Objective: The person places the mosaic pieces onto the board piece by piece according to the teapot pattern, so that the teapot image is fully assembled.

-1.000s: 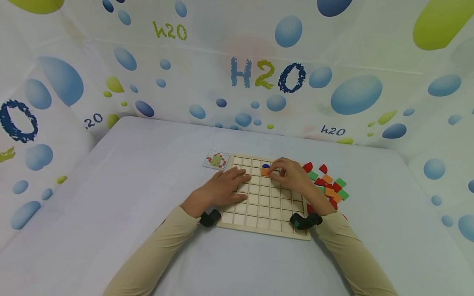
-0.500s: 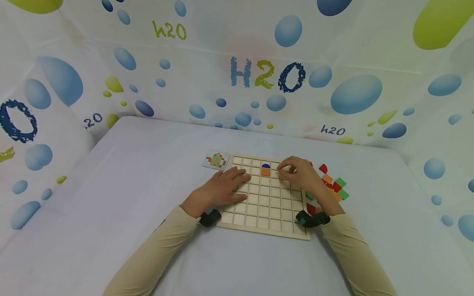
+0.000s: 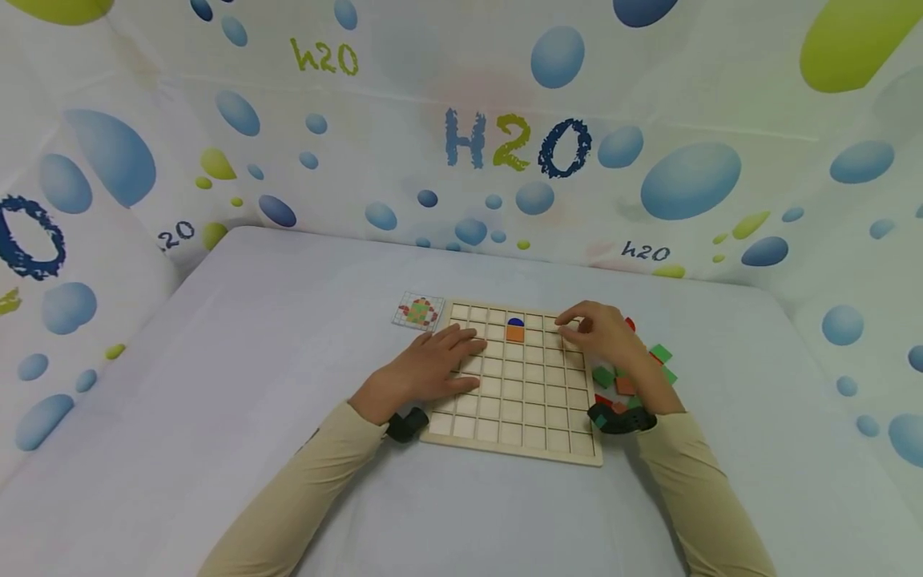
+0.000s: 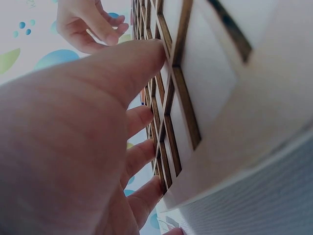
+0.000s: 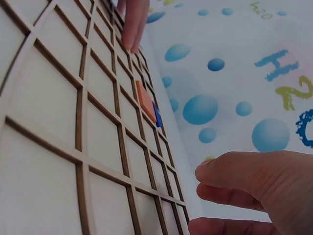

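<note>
A wooden grid board [image 3: 534, 393] lies on the table, its square cells framed by raised strips. In its upper part sit an orange square tile [image 3: 515, 333] and, just beyond it, a blue half-round tile [image 3: 515, 322]. My left hand [image 3: 421, 370] rests on the board's left side with its fingers spread. My right hand [image 3: 607, 335] hovers over the upper right of the board, fingers loosely bent. In the right wrist view the right hand's thumb and fingers [image 5: 230, 169] show nothing held between them.
A small pattern card [image 3: 418, 311] with a coloured figure on a grid lies beyond the board's left corner. Right of the board is a loose pile of red, orange and green tiles [image 3: 623, 386], partly hidden by the right hand and forearm. Printed cloth [image 3: 397, 160] hangs behind the table.
My right hand has let go of the orange square tile and moved right, away from it; the tile stays on the board. The left hand has stayed put.
</note>
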The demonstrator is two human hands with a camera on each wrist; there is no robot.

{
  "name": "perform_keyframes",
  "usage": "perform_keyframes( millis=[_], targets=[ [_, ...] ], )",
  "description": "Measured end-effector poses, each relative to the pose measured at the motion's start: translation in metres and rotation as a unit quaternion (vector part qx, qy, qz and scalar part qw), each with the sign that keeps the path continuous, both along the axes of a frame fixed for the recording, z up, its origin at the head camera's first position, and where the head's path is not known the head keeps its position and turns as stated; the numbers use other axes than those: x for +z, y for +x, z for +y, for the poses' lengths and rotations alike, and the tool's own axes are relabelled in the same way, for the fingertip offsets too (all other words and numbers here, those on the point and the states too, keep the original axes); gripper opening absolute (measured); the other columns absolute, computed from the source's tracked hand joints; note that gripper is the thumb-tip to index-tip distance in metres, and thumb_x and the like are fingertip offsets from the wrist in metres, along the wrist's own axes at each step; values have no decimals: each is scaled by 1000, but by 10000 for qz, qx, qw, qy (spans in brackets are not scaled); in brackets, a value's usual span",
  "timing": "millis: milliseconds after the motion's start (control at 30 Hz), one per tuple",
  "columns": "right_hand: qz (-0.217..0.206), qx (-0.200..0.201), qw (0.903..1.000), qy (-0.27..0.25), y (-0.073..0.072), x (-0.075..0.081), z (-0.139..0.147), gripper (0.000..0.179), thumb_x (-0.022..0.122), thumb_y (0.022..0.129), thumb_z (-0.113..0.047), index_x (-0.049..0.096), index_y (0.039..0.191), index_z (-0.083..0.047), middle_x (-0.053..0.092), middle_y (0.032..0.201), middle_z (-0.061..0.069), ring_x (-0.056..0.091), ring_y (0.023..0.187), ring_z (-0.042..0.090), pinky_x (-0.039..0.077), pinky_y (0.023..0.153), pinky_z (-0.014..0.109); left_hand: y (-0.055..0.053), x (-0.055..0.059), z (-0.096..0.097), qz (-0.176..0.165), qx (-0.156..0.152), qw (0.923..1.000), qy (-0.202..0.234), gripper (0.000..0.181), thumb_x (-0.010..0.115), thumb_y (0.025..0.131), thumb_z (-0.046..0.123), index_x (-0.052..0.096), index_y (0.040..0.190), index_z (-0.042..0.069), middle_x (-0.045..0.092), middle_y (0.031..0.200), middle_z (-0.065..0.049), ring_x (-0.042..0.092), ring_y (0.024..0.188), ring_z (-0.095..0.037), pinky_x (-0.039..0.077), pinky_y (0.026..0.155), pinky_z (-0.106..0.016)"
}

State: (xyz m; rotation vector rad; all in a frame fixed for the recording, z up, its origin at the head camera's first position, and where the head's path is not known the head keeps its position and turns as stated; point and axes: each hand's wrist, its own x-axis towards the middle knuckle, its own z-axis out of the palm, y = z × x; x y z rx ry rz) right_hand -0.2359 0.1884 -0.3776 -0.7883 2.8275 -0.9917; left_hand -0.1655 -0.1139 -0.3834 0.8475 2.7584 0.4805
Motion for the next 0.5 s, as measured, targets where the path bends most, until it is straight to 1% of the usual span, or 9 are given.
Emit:
perform_keyframes(
  millis=[100,267,367,500],
  targets=[
    [-8,-138,9999,58,-3,-1,4,17,66,93,-11,72,107,-2,67,107,15,59,79,21,47,65,32,0,0,0,4,19,10000,-1,59,55,100,38,37,150,13,30,157,-11,19,148,-33,23,113,-59],
    [98,-267,9996,32,-5,-2,12,17,66,93,-10,72,106,-1,67,107,17,62,84,27,50,70,35,0,1,0,79,16,10000,-15,58,55,100,37,38,150,12,31,157,-12,21,147,-33,24,112,-59],
    [37,-382,9993,-40,-5,-1,16,17,65,93,-10,72,106,0,67,103,18,61,82,27,49,66,33,0,0,1,101,14,9999,-29,58,55,100,37,38,150,11,31,156,-12,22,147,-33,24,112,-59],
    [-96,-530,9985,-114,-4,-2,21,18,65,93,-10,71,106,1,66,95,17,57,76,24,46,56,27,0,-1,1,110,4,9999,-40,58,54,100,38,38,150,11,31,156,-12,22,146,-33,25,112,-59]
  ],
)
